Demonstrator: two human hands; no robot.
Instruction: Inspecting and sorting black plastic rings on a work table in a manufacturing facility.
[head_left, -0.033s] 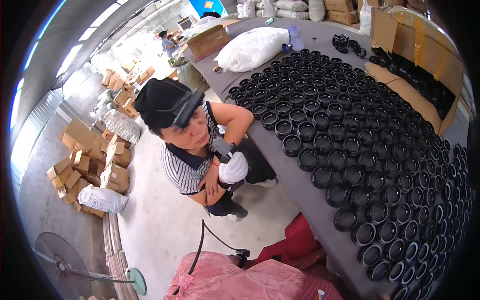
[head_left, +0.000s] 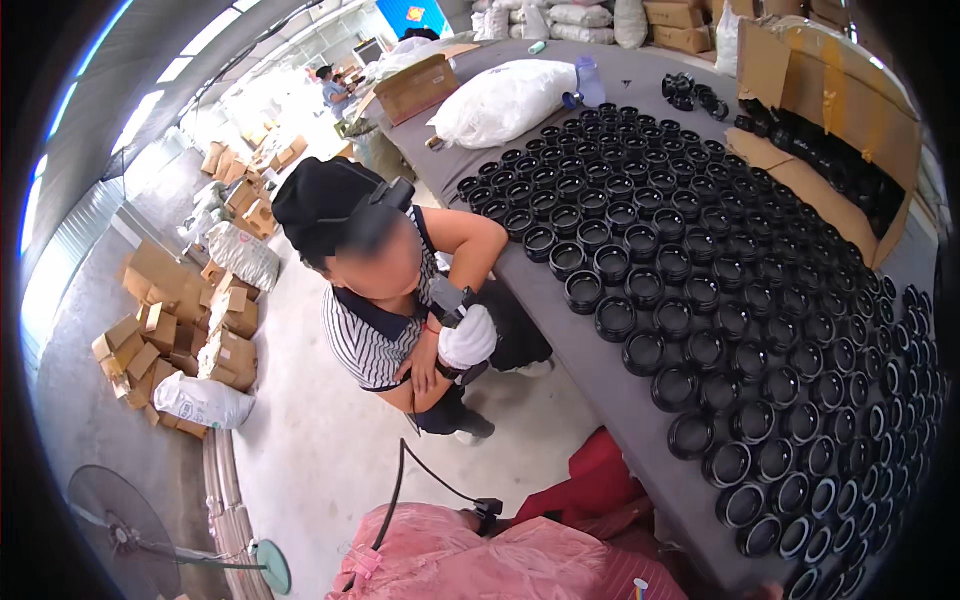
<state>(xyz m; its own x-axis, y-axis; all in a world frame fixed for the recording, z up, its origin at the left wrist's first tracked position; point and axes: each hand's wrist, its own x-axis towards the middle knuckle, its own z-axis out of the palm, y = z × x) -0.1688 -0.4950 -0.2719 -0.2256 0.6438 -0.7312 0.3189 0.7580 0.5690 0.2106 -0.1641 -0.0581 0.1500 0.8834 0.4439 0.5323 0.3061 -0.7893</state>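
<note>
Pink sleeves and clothing [head_left: 480, 560] on my own body fill the lower edge. A black device [head_left: 488, 508] with a cable sits at what looks like my wrist, beside a bit of bare skin; the fingers of my left hand [head_left: 468, 519] are hidden. My right hand is not plainly seen. To my right, black round ring-shaped parts [head_left: 645, 352] stand close together in rows on a grey-covered table [head_left: 590, 350]. Across the table corner a co-worker [head_left: 365, 335] in a striped shirt crouches with folded arms, a white glove on one hand.
An opened carton [head_left: 850, 90] with black parts lies at the table's far right. A white sack [head_left: 505, 100], a clear bottle [head_left: 590, 80] and a brown box [head_left: 417, 88] are at the far end. Cartons [head_left: 160, 330] pile on the left floor, near a fan [head_left: 125, 535].
</note>
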